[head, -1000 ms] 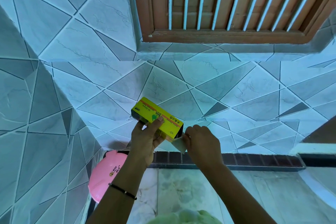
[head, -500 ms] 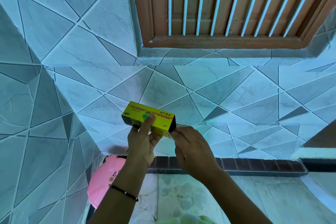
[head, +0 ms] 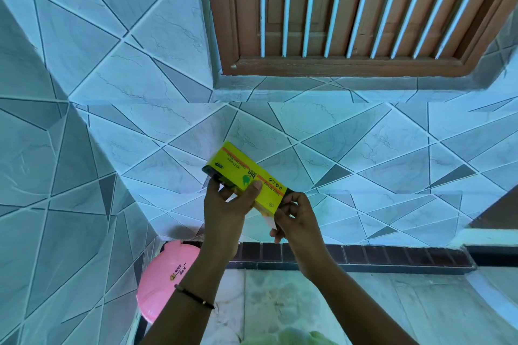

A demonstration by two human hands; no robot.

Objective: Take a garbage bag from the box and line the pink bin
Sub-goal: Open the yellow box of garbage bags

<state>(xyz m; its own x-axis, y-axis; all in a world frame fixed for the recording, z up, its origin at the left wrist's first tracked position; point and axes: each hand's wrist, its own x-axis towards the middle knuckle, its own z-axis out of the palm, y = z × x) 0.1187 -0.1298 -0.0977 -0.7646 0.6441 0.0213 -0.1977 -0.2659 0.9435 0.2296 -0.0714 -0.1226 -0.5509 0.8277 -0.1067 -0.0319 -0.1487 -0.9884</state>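
Note:
I hold a yellow garbage bag box [head: 241, 172] up in front of the tiled wall, tilted down to the right. My left hand [head: 224, 206] grips its lower left side, thumb across the printed face. My right hand [head: 291, 218] is at the box's right end, fingers pinched on the opened end flap, with a pale flap edge showing below the fingers. No garbage bag can be made out. The pink bin [head: 165, 280] stands on the floor in the corner at lower left, its domed lid closed, partly hidden by my left forearm.
Blue-grey tiled walls meet in a corner on the left. A brown wooden window [head: 356, 11] with white bars sits above. A dark brick skirting strip [head: 364, 253] runs along the wall's base over a marble floor [head: 283, 302]. A step edge shows at the far right.
The box has tilted so its right end points down more. My right hand has shifted onto that end and now pinches the flap. Both hands stay at about the same height.

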